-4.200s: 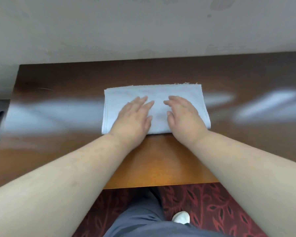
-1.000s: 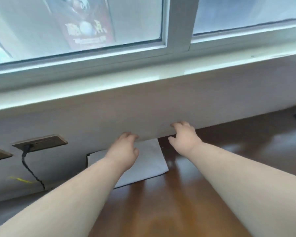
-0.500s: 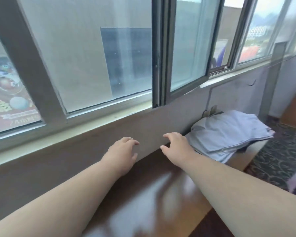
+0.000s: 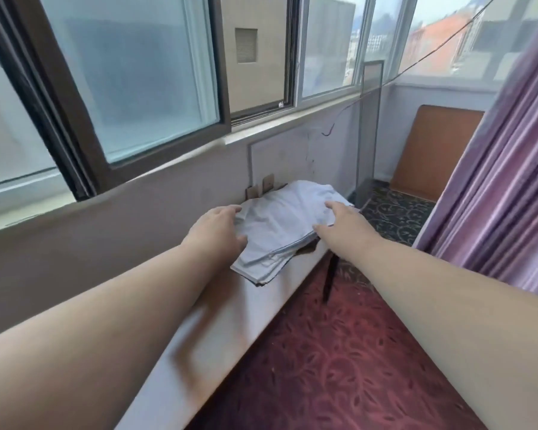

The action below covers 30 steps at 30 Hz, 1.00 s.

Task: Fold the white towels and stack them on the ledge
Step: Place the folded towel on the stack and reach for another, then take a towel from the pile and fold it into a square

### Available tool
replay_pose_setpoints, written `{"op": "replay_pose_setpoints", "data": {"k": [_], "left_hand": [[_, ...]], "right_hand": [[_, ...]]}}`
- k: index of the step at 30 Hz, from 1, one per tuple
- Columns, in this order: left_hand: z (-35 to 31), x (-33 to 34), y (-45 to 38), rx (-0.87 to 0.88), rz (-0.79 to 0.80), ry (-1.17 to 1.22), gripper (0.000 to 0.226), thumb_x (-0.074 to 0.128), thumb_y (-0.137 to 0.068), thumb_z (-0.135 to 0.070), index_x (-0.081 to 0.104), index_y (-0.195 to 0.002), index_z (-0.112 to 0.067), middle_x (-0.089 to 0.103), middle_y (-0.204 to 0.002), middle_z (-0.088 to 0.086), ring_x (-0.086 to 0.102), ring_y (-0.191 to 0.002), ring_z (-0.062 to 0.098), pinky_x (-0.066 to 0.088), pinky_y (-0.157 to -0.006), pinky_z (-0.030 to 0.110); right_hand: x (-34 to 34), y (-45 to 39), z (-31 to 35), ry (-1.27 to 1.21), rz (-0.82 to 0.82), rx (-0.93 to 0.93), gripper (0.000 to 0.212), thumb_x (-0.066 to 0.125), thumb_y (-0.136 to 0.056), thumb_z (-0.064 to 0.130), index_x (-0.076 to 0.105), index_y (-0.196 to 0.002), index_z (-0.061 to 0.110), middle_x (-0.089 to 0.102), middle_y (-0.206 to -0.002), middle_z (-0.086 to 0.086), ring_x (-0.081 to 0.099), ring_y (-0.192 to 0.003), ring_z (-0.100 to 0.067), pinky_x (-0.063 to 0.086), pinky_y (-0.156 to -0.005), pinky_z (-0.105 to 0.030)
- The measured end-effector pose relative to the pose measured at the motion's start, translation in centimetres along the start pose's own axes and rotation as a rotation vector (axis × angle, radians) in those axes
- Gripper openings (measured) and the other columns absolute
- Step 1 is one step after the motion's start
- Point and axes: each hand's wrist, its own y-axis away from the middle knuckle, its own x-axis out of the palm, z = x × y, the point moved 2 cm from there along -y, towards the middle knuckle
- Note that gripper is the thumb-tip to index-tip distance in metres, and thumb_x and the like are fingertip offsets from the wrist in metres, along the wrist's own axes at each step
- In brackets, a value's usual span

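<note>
A loose pile of white towels [image 4: 284, 226] lies at the far right end of the wooden ledge [image 4: 218, 318] under the window. Both my arms reach out toward it. My left hand [image 4: 216, 229] is at the pile's left edge with its fingers spread, touching the cloth. Against the pile's right side rests my right hand [image 4: 343, 221], fingers straight, thumb by the front edge. Neither hand grips any towel. The pile's near corner hangs a little over the ledge's front edge.
A window sill [image 4: 261, 127] and sliding window frame [image 4: 75, 125] run above the ledge. A purple curtain [image 4: 503, 181] hangs at the right. A glass panel [image 4: 367, 131] and a brown board [image 4: 432, 150] stand beyond the pile. Red patterned carpet [image 4: 339, 352] covers the floor.
The view has swung right along the ledge, away from the folded towel by the wall. Both hands have moved onto the towel pile, which was farther off half a second ago.
</note>
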Motion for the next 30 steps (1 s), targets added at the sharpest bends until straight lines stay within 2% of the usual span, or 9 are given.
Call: {"op": "replay_pose_setpoints", "data": {"k": [6,11,19,26,30], "left_hand": [[-2.3,5.9,-6.2,0.002,0.065,-0.039,0.067,0.058,-0.087,-0.035,0.035,-0.148,-0.021,0.040,-0.152,-0.002,0.033,-0.141,0.019,0.029,-0.115,0.036],[-2.1,10.4,-14.3,0.017,0.084,-0.032,0.069,0.057,-0.088,-0.036,0.032,-0.150,-0.020,0.037,-0.154,-0.002,0.030,-0.142,0.018,0.027,-0.116,0.036],[0.6,15.8,-29.6,-0.067,0.144,-0.042,0.068,0.058,-0.087,-0.035,0.033,-0.149,-0.023,0.039,-0.152,0.001,0.035,-0.139,0.021,0.034,-0.111,0.037],[3.9,18.2,-36.1,-0.153,0.202,-0.091,0.067,0.056,-0.088,-0.034,0.032,-0.150,-0.023,0.041,-0.149,0.002,0.039,-0.135,0.023,0.036,-0.109,0.039],[4.7,20.4,-39.4,-0.189,0.217,-0.085,0.066,0.056,-0.088,-0.035,0.033,-0.149,-0.026,0.041,-0.149,0.000,0.039,-0.136,0.022,0.036,-0.109,0.039]], "right_hand": [[-0.1,-5.1,-6.1,0.017,-0.005,0.041,0.069,0.062,-0.091,0.036,0.037,-0.151,0.012,0.041,-0.154,-0.011,0.037,-0.142,-0.029,0.029,-0.116,-0.036],[1.5,-12.9,-9.2,0.051,0.033,0.053,0.072,0.061,-0.092,0.036,0.033,-0.154,0.014,0.035,-0.157,-0.010,0.031,-0.144,-0.028,0.026,-0.117,-0.035],[4.5,-28.4,-12.1,0.115,0.060,0.043,0.072,0.060,-0.093,0.041,0.031,-0.154,0.015,0.035,-0.157,-0.009,0.025,-0.146,-0.025,0.021,-0.117,-0.033],[7.6,-39.0,-13.4,0.138,0.153,0.031,0.074,0.057,-0.094,0.043,0.025,-0.156,0.017,0.030,-0.160,-0.007,0.021,-0.148,-0.027,0.020,-0.120,-0.039],[10.7,-44.8,-13.8,0.150,0.220,-0.034,0.074,0.056,-0.094,0.044,0.024,-0.156,0.019,0.029,-0.159,-0.005,0.020,-0.148,-0.025,0.019,-0.119,-0.038]]}}
